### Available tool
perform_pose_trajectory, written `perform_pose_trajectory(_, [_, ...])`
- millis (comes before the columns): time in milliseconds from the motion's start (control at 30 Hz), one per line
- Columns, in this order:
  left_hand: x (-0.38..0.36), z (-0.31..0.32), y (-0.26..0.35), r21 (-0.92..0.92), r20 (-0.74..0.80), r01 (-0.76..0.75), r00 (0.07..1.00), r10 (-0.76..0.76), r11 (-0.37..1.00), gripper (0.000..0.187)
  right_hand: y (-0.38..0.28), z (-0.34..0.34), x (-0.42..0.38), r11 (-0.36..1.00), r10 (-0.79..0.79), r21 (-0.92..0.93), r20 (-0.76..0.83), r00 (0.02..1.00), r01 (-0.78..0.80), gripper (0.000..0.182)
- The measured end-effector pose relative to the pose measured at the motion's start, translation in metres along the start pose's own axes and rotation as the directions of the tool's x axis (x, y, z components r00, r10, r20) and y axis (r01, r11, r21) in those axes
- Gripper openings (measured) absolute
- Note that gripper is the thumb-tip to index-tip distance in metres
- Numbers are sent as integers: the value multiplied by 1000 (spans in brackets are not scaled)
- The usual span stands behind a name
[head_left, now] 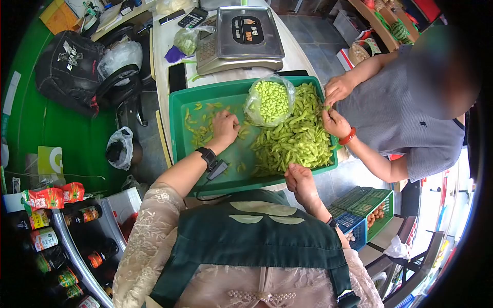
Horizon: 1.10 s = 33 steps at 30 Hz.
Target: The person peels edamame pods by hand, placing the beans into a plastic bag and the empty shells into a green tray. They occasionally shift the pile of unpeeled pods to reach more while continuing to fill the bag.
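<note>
My left hand is over the left part of a green tray, its fingers curled down among scattered pods. What it holds, if anything, is hidden. At the tray's near rim my right hand is closed, thumb against the fingers, beside a large heap of green soybean pods. I cannot make out anything in it. A clear plastic bag of shelled green beans stands in the tray, between the heap and my left hand.
Across the tray's right edge, a person's hands meet over a pod. Behind the tray are a weighing scale, a phone and a calculator. A black backpack is at left; plastic crates stand at lower right.
</note>
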<state>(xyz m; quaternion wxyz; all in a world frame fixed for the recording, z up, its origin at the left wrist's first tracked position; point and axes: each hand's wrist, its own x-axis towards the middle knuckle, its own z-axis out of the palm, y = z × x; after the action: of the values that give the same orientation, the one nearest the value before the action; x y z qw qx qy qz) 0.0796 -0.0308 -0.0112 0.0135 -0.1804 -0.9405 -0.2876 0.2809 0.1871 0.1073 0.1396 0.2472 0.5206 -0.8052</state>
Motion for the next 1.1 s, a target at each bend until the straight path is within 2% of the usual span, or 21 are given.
perform_pose_trajectory(167, [3, 2, 16, -67, -129, -24, 991, 15, 997, 12, -2, 7, 4, 998, 12, -66, 11, 1000, -12, 33])
perform_pose_trajectory(233, [6, 11, 18, -78, -22, 9, 1000, -11, 997, 14, -6, 9, 2, 997, 2, -73, 13, 1000, -1, 33])
perform_pose_trajectory(267, [6, 14, 17, -81, -20, 6, 1000, -8, 997, 14, -8, 9, 1, 997, -5, -77, 16, 1000, 7, 33])
perform_pose_trajectory(367, [-1, 9, 9, 13, 32, -12, 999, 12, 1000, 14, -5, -1, 1, 999, -16, -38, -16, 1000, 16, 33])
perform_pose_trajectory(433, [-6, -17, 14, 101, 127, -11, 992, -2, 995, 17, -3, -6, 0, 999, -17, -28, -23, 1000, 17, 33])
perform_pose_trajectory(467, [-10, -21, 16, 104, 129, -8, 992, -6, 995, 17, -2, -6, 0, 1000, -18, -21, -29, 999, 17, 33])
perform_pose_trajectory(533, [-16, -25, 18, -22, 65, -163, 984, 164, 986, 20, 4, -6, 4, 1000, 6, -14, -19, 1000, -6, 33])
perform_pose_trajectory(567, [-18, -22, 16, -18, 64, -160, 985, 161, 987, 20, 5, -6, 6, 1000, 22, -8, -12, 1000, -22, 33])
perform_pose_trajectory(633, [-22, -8, 11, -39, 102, -260, 959, 263, 965, 23, 2, 4, 6, 999, 10, -38, 0, 1000, -10, 33])
perform_pose_trajectory(700, [-21, -9, 4, -18, 108, -261, 959, 262, 965, 19, -4, 8, 5, 997, -4, -71, 10, 1000, 5, 32])
perform_pose_trajectory(767, [-20, -18, 1, 75, 108, -174, 980, 166, 982, 15, -4, 6, 2, 996, -20, -82, -7, 1000, 19, 33])
perform_pose_trajectory(800, [-16, -24, 3, 77, 109, -173, 980, 164, 982, 15, -3, 2, 2, 997, -18, -81, -6, 1000, 17, 33])
perform_pose_trajectory(867, [-3, -36, 4, 62, -48, -94, 994, 98, 994, 14, 2, -4, 2, 999, -10, -46, -31, 999, 8, 32])
perform_pose_trajectory(900, [5, -34, 1, 63, -54, -90, 994, 93, 994, 14, 2, -3, 2, 999, -10, -51, -26, 1000, 8, 32])
perform_pose_trajectory(967, [23, -21, -4, 35, -164, -94, 982, 99, 995, 18, 1, -2, 1, 1000, 13, -28, -33, 999, -13, 32])
perform_pose_trajectory(1100, [46, -2, -6, 81, -172, -160, 970, 172, 984, 24, -7, 3, -1, 997, -24, -70, -50, 998, 21, 33])
